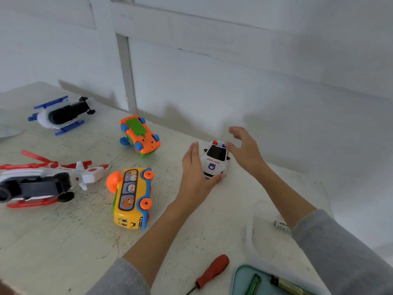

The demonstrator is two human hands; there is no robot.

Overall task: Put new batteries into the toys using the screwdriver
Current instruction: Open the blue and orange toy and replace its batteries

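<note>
A white police car toy point(215, 159) stands upright on the white table point(63, 241), far right of centre. My left hand point(194, 175) lies flat against its left side, thumb under the front bumper. My right hand point(244, 149) hovers spread at the car's right side by the roof lights, touching or nearly touching. A red-handled screwdriver point(210, 273) lies at the near edge. A light battery point(280, 225) lies right of it, partly behind my right sleeve.
An orange car point(139, 135) lies upside down. A yellow bus point(130, 196) rests on its side. Two helicopters, blue-white point(61, 114) and red-white point(42, 182), lie overturned at left. A teal tray point(240, 279) holds more batteries. A clear plastic container point(261, 213) is faintly visible.
</note>
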